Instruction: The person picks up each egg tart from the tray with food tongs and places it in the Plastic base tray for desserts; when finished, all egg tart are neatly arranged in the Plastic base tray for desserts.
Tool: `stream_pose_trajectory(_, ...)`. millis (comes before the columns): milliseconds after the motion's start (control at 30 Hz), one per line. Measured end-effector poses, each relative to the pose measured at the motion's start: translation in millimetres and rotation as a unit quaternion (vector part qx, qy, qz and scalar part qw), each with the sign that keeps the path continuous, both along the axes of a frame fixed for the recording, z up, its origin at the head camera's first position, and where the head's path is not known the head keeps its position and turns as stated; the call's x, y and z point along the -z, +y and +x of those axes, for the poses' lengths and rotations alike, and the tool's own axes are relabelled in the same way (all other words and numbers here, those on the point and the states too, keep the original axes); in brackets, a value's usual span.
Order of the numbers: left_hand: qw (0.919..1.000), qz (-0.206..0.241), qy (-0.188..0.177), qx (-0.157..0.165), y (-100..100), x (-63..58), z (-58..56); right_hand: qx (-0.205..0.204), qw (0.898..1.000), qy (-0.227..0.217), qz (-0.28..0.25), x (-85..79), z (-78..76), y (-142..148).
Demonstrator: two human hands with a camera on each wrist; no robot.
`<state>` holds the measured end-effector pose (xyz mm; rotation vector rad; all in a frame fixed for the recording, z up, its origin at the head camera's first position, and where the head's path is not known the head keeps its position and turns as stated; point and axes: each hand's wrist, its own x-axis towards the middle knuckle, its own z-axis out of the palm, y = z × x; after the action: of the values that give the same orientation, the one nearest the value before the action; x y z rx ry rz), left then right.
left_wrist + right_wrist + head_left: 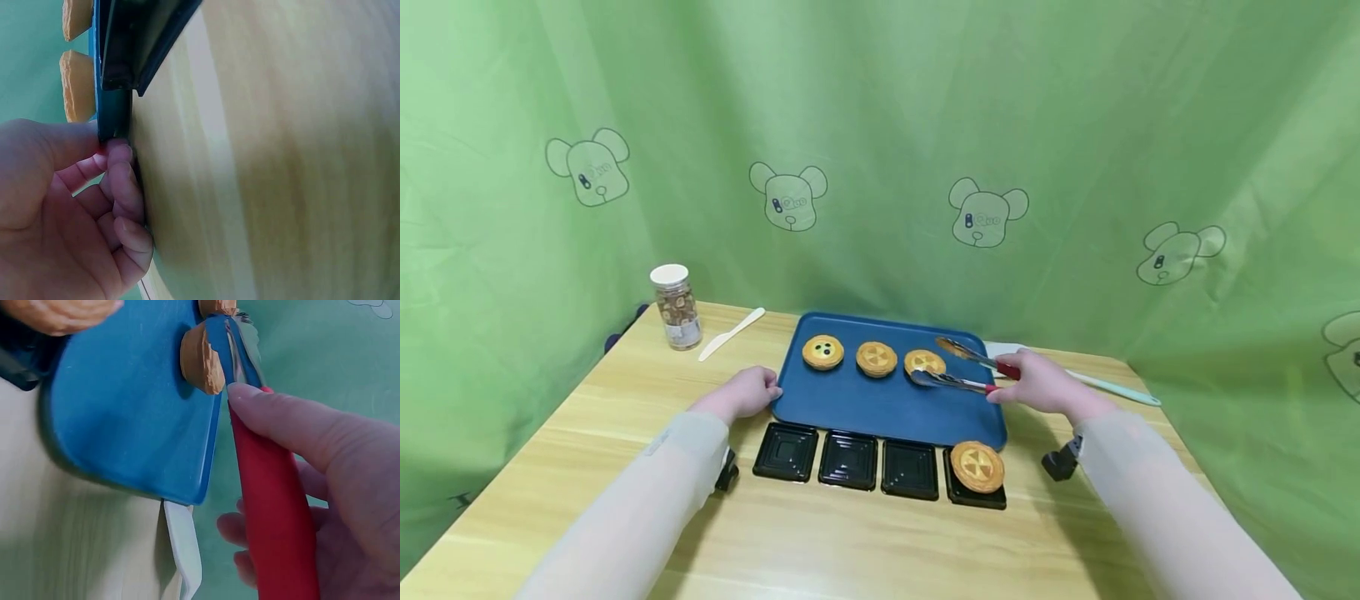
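At the left edge of the blue tray (pixel 865 412), my left hand (pixel 749 392) pinches the rim between thumb and fingers. My right hand (pixel 1037 383) grips the red handles of metal tongs (pixel 957 382), whose arms are spread apart over the tray's right part. The lower tong tip overlaps the front of the rightmost tart (pixel 924 362); the upper tip is behind and right of it. Further left on the tray sit a plain tart (pixel 876 358) and one with dark dots (pixel 823 352). In the right wrist view the red handle (pixel 272 500) lies under my thumb.
Several square black plastic containers (pixel 847 460) line the tray's front; the rightmost bears a tart (pixel 977 467). A lidded jar (pixel 677 312) and white knife (pixel 730 335) lie back left. A spatula with a pale green handle (pixel 1116 388) is back right. Green curtain (pixel 880 100) surrounds the table.
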<state>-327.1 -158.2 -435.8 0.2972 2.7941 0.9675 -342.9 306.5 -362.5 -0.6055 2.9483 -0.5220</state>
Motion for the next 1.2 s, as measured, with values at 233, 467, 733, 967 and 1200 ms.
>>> stream_pose_trajectory(233, 1.0, -0.001, 0.003, 0.001, 0, 2.8, -1.2, -0.017, 0.999, -0.034, 0.029, -8.8, -14.3, -13)
stream_pose_trajectory(467, 0.9999, -0.005, -0.001, -0.009, -1, 6.4, -4.8, -0.016, 0.995, -0.043, 0.088, -25.0, -22.9, -25)
stream_pose_trajectory(733, 0.9999, -0.008, 0.0, -0.011, 0, 4.8, -4.4, -0.006, 0.994, -0.074, 0.081, -19.1, -27.8, -26)
stream_pose_trajectory(967, 0.9999, -0.008, 0.001, -0.008, 1, 4.3, -2.8, -0.017, 0.995, -0.068, 0.077, -17.7, -27.7, -23)
stream_pose_trajectory(1200, 0.9999, -0.008, 0.002, -0.009, 1, 5.1, -2.6, -0.021, 0.994, -0.059, 0.089, -22.6, -23.8, -25)
